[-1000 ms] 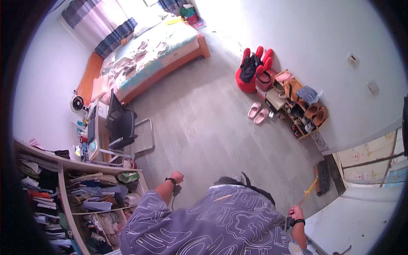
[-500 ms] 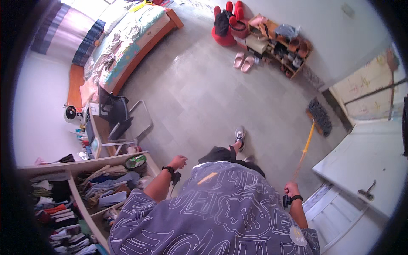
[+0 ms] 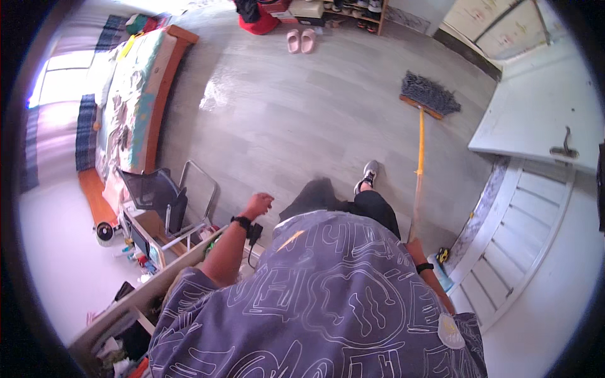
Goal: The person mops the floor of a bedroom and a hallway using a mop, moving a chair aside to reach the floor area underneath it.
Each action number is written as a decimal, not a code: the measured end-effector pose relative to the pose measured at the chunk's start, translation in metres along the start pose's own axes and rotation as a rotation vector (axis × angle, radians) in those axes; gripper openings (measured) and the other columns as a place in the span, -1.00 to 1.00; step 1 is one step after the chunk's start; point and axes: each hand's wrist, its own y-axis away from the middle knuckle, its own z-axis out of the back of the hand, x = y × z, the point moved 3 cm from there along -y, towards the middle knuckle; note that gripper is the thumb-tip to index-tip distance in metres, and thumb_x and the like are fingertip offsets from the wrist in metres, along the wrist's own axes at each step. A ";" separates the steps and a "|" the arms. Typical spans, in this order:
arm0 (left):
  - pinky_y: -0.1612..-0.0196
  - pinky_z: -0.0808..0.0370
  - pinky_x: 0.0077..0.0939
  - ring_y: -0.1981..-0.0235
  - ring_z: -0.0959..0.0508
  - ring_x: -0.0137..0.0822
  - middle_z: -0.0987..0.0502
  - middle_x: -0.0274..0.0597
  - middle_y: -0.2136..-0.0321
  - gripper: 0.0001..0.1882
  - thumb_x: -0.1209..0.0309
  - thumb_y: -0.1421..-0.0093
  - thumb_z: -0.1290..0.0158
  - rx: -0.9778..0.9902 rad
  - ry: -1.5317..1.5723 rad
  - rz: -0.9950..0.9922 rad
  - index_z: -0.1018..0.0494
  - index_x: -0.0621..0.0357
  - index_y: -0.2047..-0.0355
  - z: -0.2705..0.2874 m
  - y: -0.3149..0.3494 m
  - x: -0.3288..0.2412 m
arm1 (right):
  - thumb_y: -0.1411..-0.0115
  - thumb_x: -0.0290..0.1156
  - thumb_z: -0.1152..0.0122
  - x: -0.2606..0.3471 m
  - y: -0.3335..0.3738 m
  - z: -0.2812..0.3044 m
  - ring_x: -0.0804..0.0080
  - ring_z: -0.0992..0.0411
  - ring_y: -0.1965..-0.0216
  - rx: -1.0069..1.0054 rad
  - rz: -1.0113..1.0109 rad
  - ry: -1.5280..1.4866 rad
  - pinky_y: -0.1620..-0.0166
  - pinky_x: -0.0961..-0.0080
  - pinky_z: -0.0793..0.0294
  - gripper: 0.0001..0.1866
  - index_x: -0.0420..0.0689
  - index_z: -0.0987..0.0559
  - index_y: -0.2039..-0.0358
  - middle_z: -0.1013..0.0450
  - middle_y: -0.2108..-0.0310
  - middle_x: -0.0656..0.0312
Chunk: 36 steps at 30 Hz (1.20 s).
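My right hand (image 3: 414,248) is closed round the lower end of a mop's yellow-orange handle (image 3: 420,148), its fingers partly hidden by my shirt. From there the handle runs forward to the mop's grey fringed head (image 3: 430,93), which rests on the floor. My left hand (image 3: 258,205) hangs in the air to the left of my body, fingers loosely bent, with nothing visible in it. Both wrists wear black bands, and a small black device with a cord is at the left one.
The grey floor (image 3: 302,113) stretches ahead. A bed (image 3: 165,94), a black chair (image 3: 154,195) and an open-topped cabinet (image 3: 135,315) with clothes stand on the left. Pink slippers (image 3: 300,41) lie far ahead near a shoe rack (image 3: 353,14). A white door (image 3: 535,126) is on the right.
My view has swung right and moved forward. The mop still lies ahead of my right hand, its handle now more upright in the picture. My legs have stepped, and the left hand stays without anything.
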 end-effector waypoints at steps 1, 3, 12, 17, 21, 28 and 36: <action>0.58 -0.42 -0.54 0.63 -0.45 -0.45 -0.52 -0.24 0.53 -0.74 0.36 -0.21 0.07 -0.007 0.003 -0.018 -0.53 0.14 0.17 0.003 -0.005 -0.005 | -0.04 -0.40 -0.22 0.010 0.013 -0.024 -0.14 -0.46 0.41 -0.009 -0.307 -0.378 0.40 0.12 -0.42 -0.73 -0.28 -0.40 0.32 -0.44 0.47 -0.16; 0.58 -0.41 -0.58 0.63 -0.44 -0.47 -0.51 -0.25 0.54 -0.73 0.38 -0.20 0.08 -0.029 -0.022 -0.071 -0.52 0.19 0.17 0.018 -0.014 -0.025 | -0.06 -0.37 -0.22 0.045 0.042 -0.062 -0.20 -0.44 0.33 -0.211 -0.743 -0.924 0.31 0.10 -0.42 -0.68 -0.30 -0.39 0.27 -0.44 0.45 -0.19; 0.59 -0.40 -0.57 0.65 -0.44 -0.50 -0.52 -0.27 0.58 -0.71 0.31 -0.20 0.05 0.032 -0.044 -0.298 -0.56 0.19 0.22 0.065 -0.050 0.034 | -0.07 -0.34 -0.20 0.264 0.160 -0.198 0.01 -0.42 0.48 -0.264 -0.988 -1.158 0.42 0.19 -0.41 -0.72 -0.32 -0.43 0.35 -0.42 0.53 -0.05; 0.40 -0.53 -0.28 0.43 -0.60 -0.19 -0.60 -0.18 0.45 -0.81 0.36 0.01 -0.07 0.287 -0.393 -0.149 -0.54 0.03 0.34 0.110 -0.074 0.281 | -0.08 -0.33 -0.19 0.307 0.189 -0.258 0.12 -0.40 0.56 -0.237 -0.924 -1.148 0.48 0.24 -0.40 -0.73 -0.32 -0.45 0.39 -0.41 0.57 0.02; 0.63 -0.41 -0.43 0.66 -0.44 -0.38 -0.50 -0.22 0.54 -0.80 0.28 -0.21 0.03 0.100 0.021 0.317 -0.50 0.06 0.27 0.119 -0.027 0.293 | -0.09 -0.32 -0.18 0.328 0.212 -0.325 0.21 -0.39 0.63 -0.343 -0.886 -1.150 0.53 0.29 -0.39 -0.73 -0.33 -0.47 0.43 -0.40 0.60 0.09; 0.63 -0.43 -0.48 0.66 -0.45 -0.36 -0.51 -0.20 0.55 -0.78 0.30 -0.21 0.03 0.128 0.032 0.146 -0.51 0.10 0.21 0.139 -0.046 0.221 | -0.14 -0.36 -0.15 0.296 0.123 -0.134 0.54 -0.22 0.73 -0.475 -1.003 -1.775 0.64 0.56 -0.15 -0.83 -0.15 -0.49 0.53 -0.25 0.70 0.38; 0.60 -0.41 -0.59 0.66 -0.44 -0.48 -0.52 -0.20 0.56 -0.71 0.41 -0.17 0.09 0.013 -0.080 -0.132 -0.52 0.26 0.19 0.131 -0.056 -0.031 | -0.18 -0.47 -0.08 0.180 -0.052 0.160 0.62 -0.11 0.70 -0.789 -0.134 -1.111 0.61 0.64 -0.07 -0.76 -0.08 -0.32 0.62 -0.18 0.72 0.42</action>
